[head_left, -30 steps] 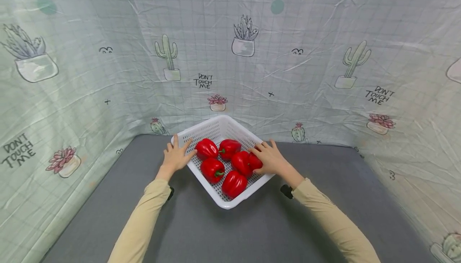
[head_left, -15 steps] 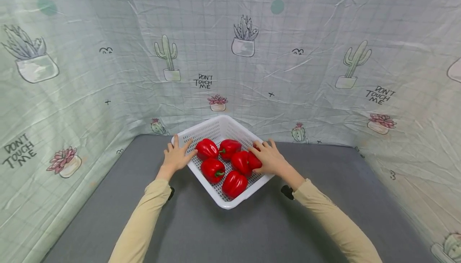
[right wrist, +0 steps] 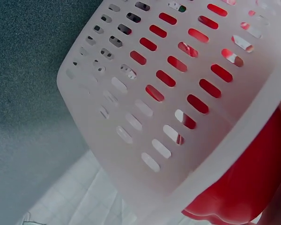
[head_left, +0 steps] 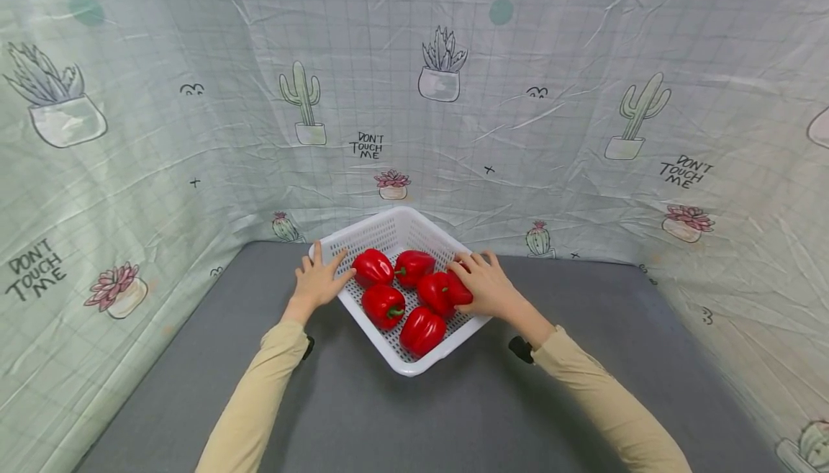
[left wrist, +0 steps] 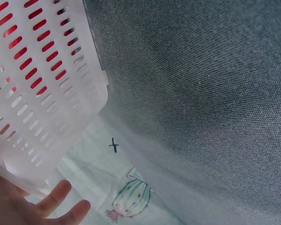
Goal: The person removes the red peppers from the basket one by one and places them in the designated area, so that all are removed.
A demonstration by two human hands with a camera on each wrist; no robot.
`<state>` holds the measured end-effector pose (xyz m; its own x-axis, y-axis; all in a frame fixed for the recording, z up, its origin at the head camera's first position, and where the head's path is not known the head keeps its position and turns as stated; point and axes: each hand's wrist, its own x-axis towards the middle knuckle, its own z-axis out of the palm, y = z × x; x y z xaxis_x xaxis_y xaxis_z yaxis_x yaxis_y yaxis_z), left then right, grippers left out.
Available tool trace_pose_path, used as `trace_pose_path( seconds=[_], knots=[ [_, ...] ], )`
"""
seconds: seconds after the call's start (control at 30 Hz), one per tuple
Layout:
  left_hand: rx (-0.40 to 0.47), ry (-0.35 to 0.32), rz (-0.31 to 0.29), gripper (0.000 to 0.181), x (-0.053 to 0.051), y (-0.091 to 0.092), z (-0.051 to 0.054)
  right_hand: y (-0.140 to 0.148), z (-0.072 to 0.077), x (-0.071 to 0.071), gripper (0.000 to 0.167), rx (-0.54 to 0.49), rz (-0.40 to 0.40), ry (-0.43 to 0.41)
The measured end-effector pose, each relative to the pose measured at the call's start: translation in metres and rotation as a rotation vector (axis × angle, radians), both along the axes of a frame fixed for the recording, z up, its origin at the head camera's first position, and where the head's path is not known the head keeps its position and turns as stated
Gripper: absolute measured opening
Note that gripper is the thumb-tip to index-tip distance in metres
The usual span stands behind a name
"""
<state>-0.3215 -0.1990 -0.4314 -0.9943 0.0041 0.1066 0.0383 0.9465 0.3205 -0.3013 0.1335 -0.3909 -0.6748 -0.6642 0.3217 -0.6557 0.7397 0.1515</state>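
Note:
A white perforated plastic basket (head_left: 409,368) stands cornerwise on the grey table, with several red bell peppers (head_left: 422,330) inside. My right hand (head_left: 487,284) reaches over its right side and holds a red bell pepper (head_left: 458,290), whose far part the fingers cover. In the right wrist view this held bell pepper (right wrist: 246,176) shows just past the basket's rim (right wrist: 234,161). At the left side, my left hand (head_left: 316,282) rests on the rim with fingers spread, its thumb near another bell pepper (head_left: 373,268). Two fingers (left wrist: 56,197) extend outside the basket wall (left wrist: 47,93) in the left wrist view.
The grey tabletop (head_left: 401,430) extends in front of the basket and to both sides. A pale cloth (head_left: 363,91) printed with cacti hangs behind and along the sides, close to the basket's back corner.
The bell pepper in my right hand has shifted very slightly, and the right forearm has edged a little to the right. My left hand and the basket stay the same.

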Motion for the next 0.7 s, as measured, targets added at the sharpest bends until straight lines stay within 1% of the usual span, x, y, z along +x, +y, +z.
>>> trace_pose_path(
  seconds=[0.2, 0.33, 0.5, 0.6, 0.7],
  knots=[
    [-0.003, 0.004, -0.012, 0.065, 0.0, -0.001, 0.0, 0.002, 0.004, 0.006, 0.069, -0.022, 0.009, 0.054],
    [-0.003, 0.007, -0.018, 0.065, 0.0, -0.001, -0.001, 0.003, 0.006, 0.011, 0.069, -0.015, 0.002, 0.074],
    [-0.002, 0.004, -0.02, 0.065, 0.0, -0.001, 0.0, 0.006, 0.006, 0.016, 0.067, -0.009, 0.006, 0.136],
    [-0.001, 0.0, -0.02, 0.065, 0.001, -0.001, 0.0, 0.008, 0.007, 0.019, 0.066, -0.029, 0.013, 0.17],
    [0.001, 0.001, -0.017, 0.065, 0.001, -0.001, 0.0, 0.01, 0.008, 0.021, 0.069, -0.05, 0.009, 0.192]
  ],
)
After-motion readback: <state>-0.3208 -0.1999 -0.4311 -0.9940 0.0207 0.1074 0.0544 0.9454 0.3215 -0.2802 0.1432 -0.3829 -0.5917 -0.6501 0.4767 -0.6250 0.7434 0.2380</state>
